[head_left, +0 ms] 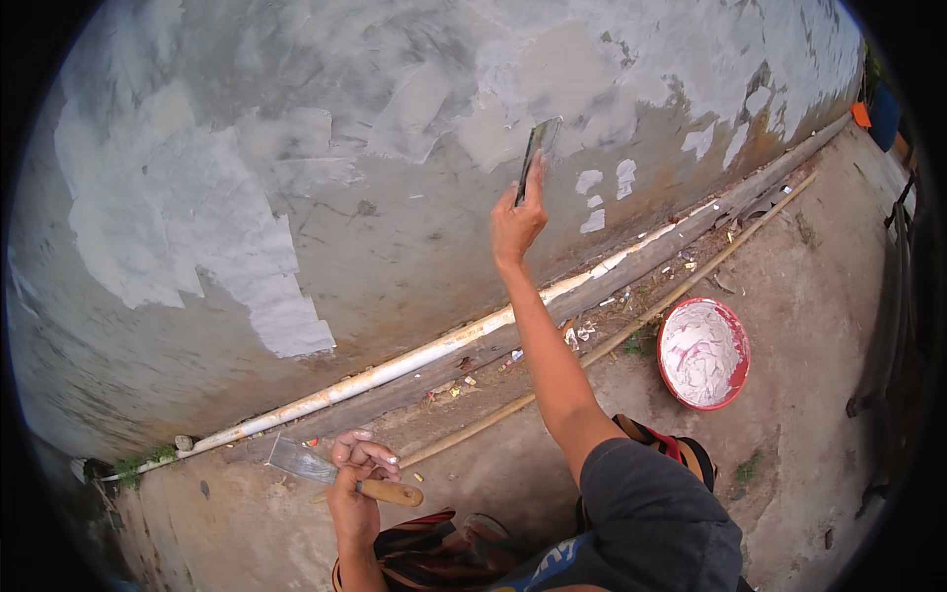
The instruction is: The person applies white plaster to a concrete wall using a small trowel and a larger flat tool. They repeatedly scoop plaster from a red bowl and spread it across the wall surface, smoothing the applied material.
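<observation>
My right hand [520, 225] reaches up to the grey wall [365, 237], closed on a flat dark spreading blade [537, 158] held against or very near the surface. Pale filler patches [281, 286] cover parts of the wall, with more around the blade. Lower down, my left hand [357, 493] grips a putty knife by its wooden handle [393, 492]. Its wide, smeared metal blade [299, 459] points to the left, away from the wall. White residue marks the left fingers.
A red basin [731, 383] of white paste stands on the concrete ground [789, 474] at right. A white-stained pipe [395, 367] runs along the wall's foot, and a bamboo pole [681, 286] lies parallel to it. Litter lies between them. A blue container [884, 118] stands far right.
</observation>
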### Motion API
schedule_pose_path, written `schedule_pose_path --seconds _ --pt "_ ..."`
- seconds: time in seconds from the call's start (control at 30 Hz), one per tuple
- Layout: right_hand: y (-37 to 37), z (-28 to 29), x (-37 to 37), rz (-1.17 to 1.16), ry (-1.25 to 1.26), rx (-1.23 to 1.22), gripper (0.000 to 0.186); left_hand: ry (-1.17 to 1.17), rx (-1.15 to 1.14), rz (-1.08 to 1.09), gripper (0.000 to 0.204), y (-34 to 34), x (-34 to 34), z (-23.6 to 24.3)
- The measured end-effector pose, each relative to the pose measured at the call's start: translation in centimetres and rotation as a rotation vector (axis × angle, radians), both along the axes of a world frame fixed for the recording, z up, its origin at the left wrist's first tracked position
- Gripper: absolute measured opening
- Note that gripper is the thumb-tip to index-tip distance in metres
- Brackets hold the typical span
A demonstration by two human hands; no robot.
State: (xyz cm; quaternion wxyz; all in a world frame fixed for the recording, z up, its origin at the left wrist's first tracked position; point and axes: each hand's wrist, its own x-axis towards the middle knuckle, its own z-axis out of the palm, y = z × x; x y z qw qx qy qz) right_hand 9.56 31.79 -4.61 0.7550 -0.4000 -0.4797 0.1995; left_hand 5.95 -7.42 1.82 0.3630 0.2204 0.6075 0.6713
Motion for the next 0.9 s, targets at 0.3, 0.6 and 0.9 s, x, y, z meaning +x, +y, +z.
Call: schedule_pose_path --seconds 0.3,0.6,0.9 --pt "-8.0 -3.1 -7.0 0.304 -0.349 0.3 0.072 -0.011 0.022 -0.026 0.033 1.0 -1.1 -1.7" --pt "-9.3 -6.1 2.5 0.463 0.349 -0.198 0.028 0.035 -0.014 0.004 0.035 1.1 0.0 -1.2" --pt "-12.8 -4.0 1.5 1.118 0.808 -0.647 0.038 -0.087 -0.273 0.171 0.05 3.6 -3.2 -4.7"
